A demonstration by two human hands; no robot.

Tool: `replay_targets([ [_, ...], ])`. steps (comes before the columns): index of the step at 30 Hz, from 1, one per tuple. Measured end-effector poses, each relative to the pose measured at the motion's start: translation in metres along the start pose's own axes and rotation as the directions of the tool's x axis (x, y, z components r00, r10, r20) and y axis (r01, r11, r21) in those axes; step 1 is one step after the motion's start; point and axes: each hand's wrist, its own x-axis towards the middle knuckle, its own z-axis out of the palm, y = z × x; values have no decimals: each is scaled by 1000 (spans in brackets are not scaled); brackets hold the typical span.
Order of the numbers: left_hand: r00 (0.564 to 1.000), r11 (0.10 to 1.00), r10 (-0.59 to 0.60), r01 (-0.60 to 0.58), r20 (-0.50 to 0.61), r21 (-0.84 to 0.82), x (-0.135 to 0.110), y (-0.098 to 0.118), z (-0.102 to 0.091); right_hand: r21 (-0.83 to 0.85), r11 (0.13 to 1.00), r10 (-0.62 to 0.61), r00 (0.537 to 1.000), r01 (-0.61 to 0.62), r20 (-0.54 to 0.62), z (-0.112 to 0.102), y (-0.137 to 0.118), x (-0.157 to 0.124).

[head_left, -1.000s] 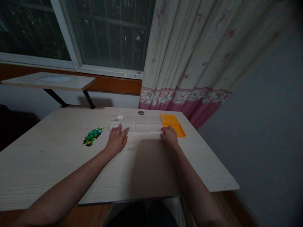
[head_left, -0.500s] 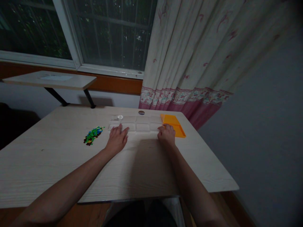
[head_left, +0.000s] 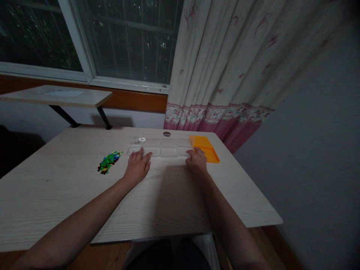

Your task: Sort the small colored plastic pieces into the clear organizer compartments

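A clear plastic tray point(head_left: 168, 151) with several compartments lies on the table. My left hand point(head_left: 137, 166) rests at its near left corner, fingers spread with the tips on the tray's edge. At the tray's right end lies my right hand point(head_left: 197, 162), its fingers stretched forward and apart, touching the tray's near edge and the side of an orange tray point(head_left: 211, 153). Neither hand holds anything that I can see. To the left of my left hand is a loose pile of small green, blue, yellow and dark red pieces point(head_left: 109, 162).
The pale wooden table point(head_left: 67, 195) has a raised shelf point(head_left: 56, 94) on black legs at its back left. A small round disc point(head_left: 167, 134) lies behind the clear tray. A window and a patterned curtain point(head_left: 213, 82) stand beyond the table; a wall is at the right.
The view has shifted slightly, so everything sits a little further left. Both hands stay in the same place on the trays.
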Motion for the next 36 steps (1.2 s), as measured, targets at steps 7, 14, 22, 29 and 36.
replay_targets([
  [7,1000,1000,14,-14,1,-18,-3,-3,1,-64,997,56,998,-54,31,-7,11,3],
  [14,1000,1000,0,0,15,-14,-2,-4,2,-42,999,25,999,-23,29,-6,20,10],
  [22,1000,1000,0,0,23,-15,-2,-3,0,-13,999,44,999,-44,9,-5,29,14],
  [29,1000,999,13,-12,12,-31,-3,-5,4,-3,1000,-4,999,4,43,-2,27,16],
  [36,1000,999,20,-20,-1,-49,-3,-7,5,26,998,-51,997,50,49,1,35,20],
])
